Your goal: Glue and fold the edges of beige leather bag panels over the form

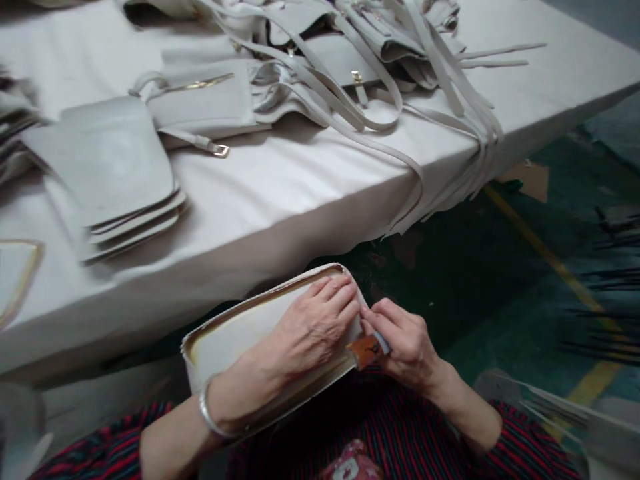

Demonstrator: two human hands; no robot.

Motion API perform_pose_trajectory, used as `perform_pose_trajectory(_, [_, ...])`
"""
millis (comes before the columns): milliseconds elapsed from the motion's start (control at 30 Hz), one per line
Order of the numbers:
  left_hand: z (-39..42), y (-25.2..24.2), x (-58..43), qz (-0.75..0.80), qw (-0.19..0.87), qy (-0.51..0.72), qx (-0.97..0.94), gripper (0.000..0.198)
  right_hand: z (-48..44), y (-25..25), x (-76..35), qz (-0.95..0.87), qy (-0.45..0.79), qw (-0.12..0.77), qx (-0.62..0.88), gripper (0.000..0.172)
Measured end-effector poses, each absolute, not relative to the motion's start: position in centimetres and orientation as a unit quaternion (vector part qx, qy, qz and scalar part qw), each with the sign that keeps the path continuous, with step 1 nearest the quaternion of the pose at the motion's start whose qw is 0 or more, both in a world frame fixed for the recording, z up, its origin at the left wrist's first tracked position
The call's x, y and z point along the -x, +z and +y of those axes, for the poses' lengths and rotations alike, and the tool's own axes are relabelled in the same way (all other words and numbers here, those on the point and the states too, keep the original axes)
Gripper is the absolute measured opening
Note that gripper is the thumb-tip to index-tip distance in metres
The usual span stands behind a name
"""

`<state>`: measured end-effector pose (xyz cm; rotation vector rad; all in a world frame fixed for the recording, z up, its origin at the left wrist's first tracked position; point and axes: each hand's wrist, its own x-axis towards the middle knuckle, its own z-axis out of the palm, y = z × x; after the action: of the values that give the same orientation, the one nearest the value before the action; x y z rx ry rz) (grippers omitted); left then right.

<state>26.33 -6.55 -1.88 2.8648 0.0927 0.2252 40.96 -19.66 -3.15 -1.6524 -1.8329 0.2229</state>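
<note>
A shallow white leather bag piece (pixel 230 337) with raised side walls rests tilted over my lap. Yellowish-brown glue-like lines run along its inner edge. My left hand (pixel 320 323) lies across the panel, its fingers bent and gripping the right end. At that end's outer wall, my right hand (pixel 403 340) is closed, with thumb and fingers pinching the edge. A small brown piece (pixel 367 351) with a dark mark and a grey edge sits against the right fingers; its kind is unclear. The right fingertips are partly hidden.
Ahead stands a white-covered table (pixel 240 247). Stacked pale flap panels (pixel 115 160) lie on its left, and bag parts with buckles (pixel 220 151) lie behind. Long straps (pixel 480 133) hang over its front edge. Green floor (pixel 480 267) with a yellow line (pixel 550 260) shows at right.
</note>
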Motion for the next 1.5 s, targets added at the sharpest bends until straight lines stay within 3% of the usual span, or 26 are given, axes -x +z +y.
perform_pose_trajectory(167, [-5.5,-0.8,-23.6,0.125,0.199,0.102,-0.967,0.025,-15.5,-3.9,-42.5,-0.655,0.195,0.4,0.611,0.018])
perform_pose_trajectory(200, [-5.1,-0.6,-21.8,0.185,0.191,0.116,-0.957,0.029,-14.3,-3.9,-42.8,-0.646,0.203,0.396,0.62,0.017])
perform_pose_trajectory(267, [-4.0,-0.4,-17.7,0.351,0.175,0.145,-0.908,0.047,-11.9,-3.7,-43.2,-0.65,0.203,0.374,0.63,0.038])
perform_pose_trajectory(333, [-3.0,-0.7,-13.8,0.48,0.242,0.134,-0.832,0.062,-9.5,-3.3,-43.2,-0.693,0.195,0.337,0.606,0.049])
perform_pose_trajectory(433, [-2.2,-1.9,-10.6,0.556,0.455,0.117,-0.686,0.043,-6.7,-3.2,-42.7,-0.787,0.178,0.289,0.515,0.008])
perform_pose_trajectory(500, [-2.3,-2.7,-10.5,0.593,0.489,0.167,-0.617,0.038,-5.7,-3.3,-42.6,-0.816,0.159,0.294,0.471,0.014])
perform_pose_trajectory(633, [-2.3,-3.0,-11.0,0.535,0.387,0.26,-0.705,0.023,-5.5,-3.2,-43.0,-0.824,0.189,0.308,0.438,0.014])
perform_pose_trajectory(733, [-1.6,-2.3,-9.9,0.36,0.304,0.204,-0.858,0.028,-6.0,-2.3,-43.4,-0.849,0.19,0.275,0.409,0.021])
perform_pose_trajectory(900, [-2.9,-1.4,-9.0,0.261,0.103,0.105,-0.954,0.043,-8.0,-0.7,-41.6,-0.893,-0.027,0.115,0.434,0.025])
perform_pose_trajectory(1033, [-5.7,-0.7,-12.5,0.288,-0.037,0.043,-0.956,0.048,-9.4,-0.7,-38.3,-0.884,-0.074,0.064,0.457,0.032])
perform_pose_trajectory(1200, [-6.6,-0.5,-15.7,0.282,-0.096,-0.023,-0.954,0.046,-9.4,-1.1,-37.0,-0.89,-0.066,0.071,0.445,0.026])
perform_pose_trajectory(1500, [-7.7,-0.7,-11.3,0.337,-0.146,-0.027,-0.93,0.041,-10.5,-1.1,-39.9,-0.873,-0.122,0.044,0.47,0.021])
